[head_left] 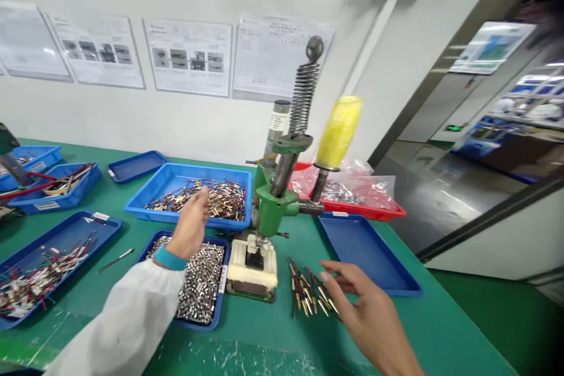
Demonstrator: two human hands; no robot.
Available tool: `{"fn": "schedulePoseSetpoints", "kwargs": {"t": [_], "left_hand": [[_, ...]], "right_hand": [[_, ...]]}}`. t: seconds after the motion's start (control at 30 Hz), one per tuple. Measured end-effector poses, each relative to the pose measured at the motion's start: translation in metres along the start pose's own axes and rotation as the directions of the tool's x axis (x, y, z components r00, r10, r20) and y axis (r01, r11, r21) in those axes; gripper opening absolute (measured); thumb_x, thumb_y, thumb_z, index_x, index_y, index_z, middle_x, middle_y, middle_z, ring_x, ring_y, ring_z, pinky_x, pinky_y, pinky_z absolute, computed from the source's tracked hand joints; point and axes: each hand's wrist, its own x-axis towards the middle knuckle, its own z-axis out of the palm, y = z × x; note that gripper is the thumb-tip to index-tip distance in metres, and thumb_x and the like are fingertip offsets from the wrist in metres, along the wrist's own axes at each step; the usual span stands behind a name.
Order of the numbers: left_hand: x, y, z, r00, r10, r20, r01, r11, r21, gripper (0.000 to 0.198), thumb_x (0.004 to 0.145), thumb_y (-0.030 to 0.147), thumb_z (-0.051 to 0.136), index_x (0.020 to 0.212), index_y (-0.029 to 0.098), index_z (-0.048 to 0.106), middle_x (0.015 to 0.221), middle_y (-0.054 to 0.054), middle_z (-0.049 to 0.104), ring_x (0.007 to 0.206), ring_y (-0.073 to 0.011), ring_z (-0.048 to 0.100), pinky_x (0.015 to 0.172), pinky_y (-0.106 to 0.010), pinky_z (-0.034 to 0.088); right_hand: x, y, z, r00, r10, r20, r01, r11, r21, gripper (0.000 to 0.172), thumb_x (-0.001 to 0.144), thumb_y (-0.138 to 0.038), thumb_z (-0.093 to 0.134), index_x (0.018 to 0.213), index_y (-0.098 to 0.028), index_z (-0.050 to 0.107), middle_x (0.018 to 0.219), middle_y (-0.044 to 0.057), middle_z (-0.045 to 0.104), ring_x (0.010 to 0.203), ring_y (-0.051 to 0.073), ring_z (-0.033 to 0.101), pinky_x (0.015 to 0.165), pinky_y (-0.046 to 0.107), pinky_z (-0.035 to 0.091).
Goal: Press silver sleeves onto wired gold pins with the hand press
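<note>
My left hand (191, 226), slightly blurred, hangs over the near edge of a blue plastic tray (189, 173) holding a heap of wires with metal terminals. It shows nothing in its fingers. Below my wrist lies a dark blue tray (222, 282) full of small silver metal sleeves. My right hand (365, 305) is open, its fingertips close to a loose pile of red and black wires with brass terminals (311, 291). Between my hands stands a green manual bench press (277, 200) with a spring, a yellow-gripped lever (339, 132), and a cream die block (253, 267).
A blue tray (365, 252) lies right of the press, with a red tray of bagged parts (365, 208) behind it. Several blue trays with wire bundles (57, 188) sit on the green bench at left. Instruction sheets cover the wall; the bench's right edge drops to a green floor.
</note>
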Motion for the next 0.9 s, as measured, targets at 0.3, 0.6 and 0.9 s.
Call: {"fn": "schedulePoseSetpoints", "kwargs": {"t": [0.3,0.6,0.9], "left_hand": [[-0.036,-0.021,-0.032,0.964,-0.264,0.013,0.264,0.964,0.026,0.014,0.092,0.005,0.055,0.086,0.006,0.068,0.073,-0.007,0.063,0.053,-0.0058,0.054,0.047,-0.012,0.044],[-0.074,-0.045,-0.031,0.920,-0.341,0.194,0.316,0.937,0.146,0.060,0.059,0.066,0.082,0.062,0.019,0.045,0.054,0.009,0.033,0.045,-0.0046,0.022,0.043,-0.020,0.015],[-0.089,-0.048,-0.032,0.923,-0.275,0.269,0.247,0.960,0.136,0.049,0.072,0.060,0.078,0.082,0.014,0.065,0.052,0.011,0.024,0.048,-0.0071,0.011,0.047,-0.024,0.008]], "right_hand": [[0.009,0.004,0.030,0.977,-0.047,0.210,0.133,0.900,-0.415,0.026,0.091,-0.020,0.051,0.095,-0.022,0.076,0.089,0.009,0.068,0.090,0.026,0.066,0.076,0.034,0.049],[0.022,0.019,0.053,0.988,-0.032,0.150,0.077,0.951,-0.298,0.026,0.087,-0.033,0.045,0.077,-0.023,0.067,0.078,0.006,0.068,0.076,0.023,0.066,0.068,0.033,0.047],[0.032,0.023,0.058,0.974,-0.096,0.206,0.155,0.944,-0.291,0.037,0.090,-0.037,0.041,0.090,-0.023,0.075,0.086,0.010,0.071,0.087,0.029,0.068,0.077,0.041,0.050]]}}
